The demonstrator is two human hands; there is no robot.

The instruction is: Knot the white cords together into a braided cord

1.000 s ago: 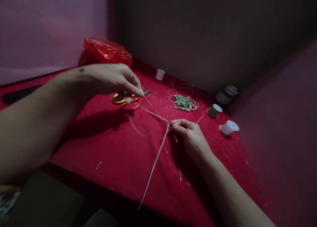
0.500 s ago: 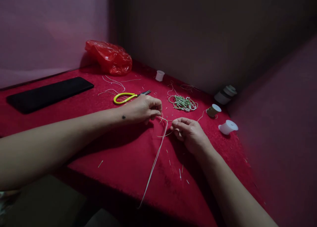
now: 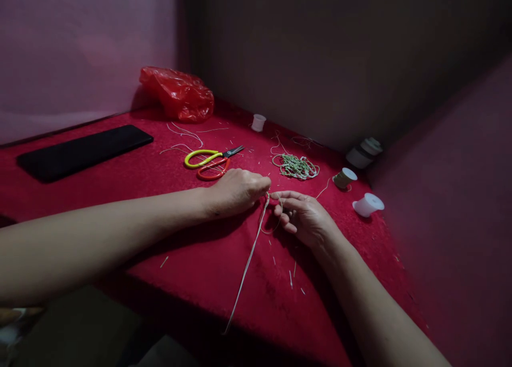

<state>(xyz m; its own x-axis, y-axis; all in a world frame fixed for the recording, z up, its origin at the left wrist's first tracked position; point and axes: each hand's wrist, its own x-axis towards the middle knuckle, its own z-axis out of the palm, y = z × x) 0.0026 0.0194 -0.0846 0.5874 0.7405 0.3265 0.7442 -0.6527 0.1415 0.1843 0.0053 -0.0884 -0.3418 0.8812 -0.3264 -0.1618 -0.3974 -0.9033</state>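
Pale thin cords (image 3: 248,260) run taut from between my hands down to the table's front edge. My left hand (image 3: 240,192) is closed in a pinch on them at their upper end, its fingertips partly hidden. Right beside it, my right hand (image 3: 308,217) holds a thinner strand of the cord at the tips of thumb and forefinger, its other fingers loosely curled. A small loop of that strand hangs below the right fingertips. Behind the left hand lie scissors (image 3: 214,158) with one yellow and one red handle.
On the red cloth (image 3: 192,281) lie a black phone-like slab (image 3: 86,151), a red plastic bag (image 3: 180,97), and a green-and-white cord bundle (image 3: 298,167). A small white spool (image 3: 258,122), an olive thread spool (image 3: 344,178) and a white spool (image 3: 368,205) stand toward the walls. Thread snippets are scattered about.
My left hand has moved right and slightly nearer, close against the right fingertips, uncovering the scissors' red handle. The right fingers have opened a little, and the loose strand now forms a loop.
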